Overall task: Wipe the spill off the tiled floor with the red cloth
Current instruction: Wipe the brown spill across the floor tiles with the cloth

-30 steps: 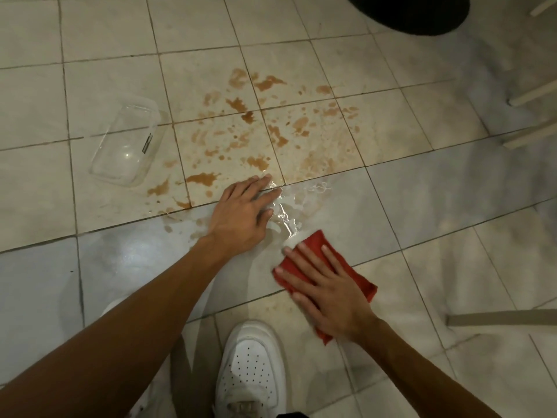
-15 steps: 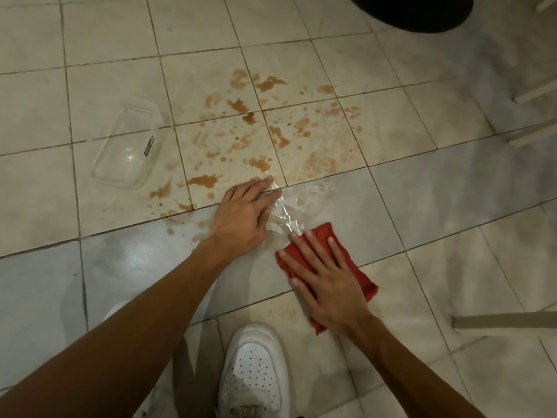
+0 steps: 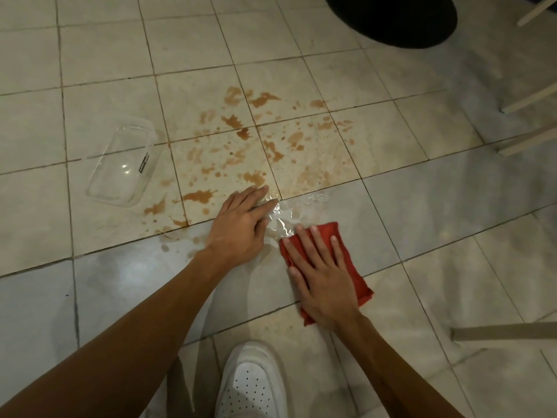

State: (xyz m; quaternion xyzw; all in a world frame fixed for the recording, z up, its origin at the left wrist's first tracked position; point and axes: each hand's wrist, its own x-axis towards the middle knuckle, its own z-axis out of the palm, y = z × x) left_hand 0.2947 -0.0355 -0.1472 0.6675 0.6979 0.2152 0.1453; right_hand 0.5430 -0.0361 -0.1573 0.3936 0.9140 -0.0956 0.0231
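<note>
A brown spill [image 3: 256, 152] spreads in blots over several beige floor tiles, with a clear wet patch [image 3: 286, 212] at its near edge. The folded red cloth [image 3: 352, 267] lies flat on the floor just right of that wet patch. My right hand [image 3: 322, 276] presses down on the cloth with straight, spread fingers. My left hand [image 3: 241, 224] rests flat on the floor, its fingertips at the edge of the wet patch, to the left of the cloth.
A clear plastic container [image 3: 123, 164] lies on the floor left of the spill. My white shoe [image 3: 250, 384] stands at the bottom centre. A round black base [image 3: 391, 16] is at the top right, and pale wooden furniture legs [image 3: 530, 137] stand along the right side.
My right hand has pushed the red cloth forward, away from me, up to the wet patch. My left hand has stayed in place on the floor.
</note>
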